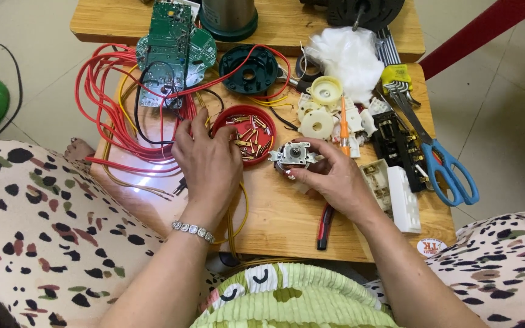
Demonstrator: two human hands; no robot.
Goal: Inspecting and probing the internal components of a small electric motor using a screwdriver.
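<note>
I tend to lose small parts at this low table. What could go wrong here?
The left hand reaches into the round red plastic lid of brass terminals; a nudge might scatter them. The looped red wires beside it could snag the wrist. The small metal switch part in the right hand could slip.

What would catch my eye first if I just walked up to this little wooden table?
Probably the tangle of red wires looping over the table's left side, beside a green circuit board. At the centre, the left hand reaches into a red dish of small brass parts, while the right hand holds a small metal switch part. Blue-handled scissors lie at the right edge.
</note>
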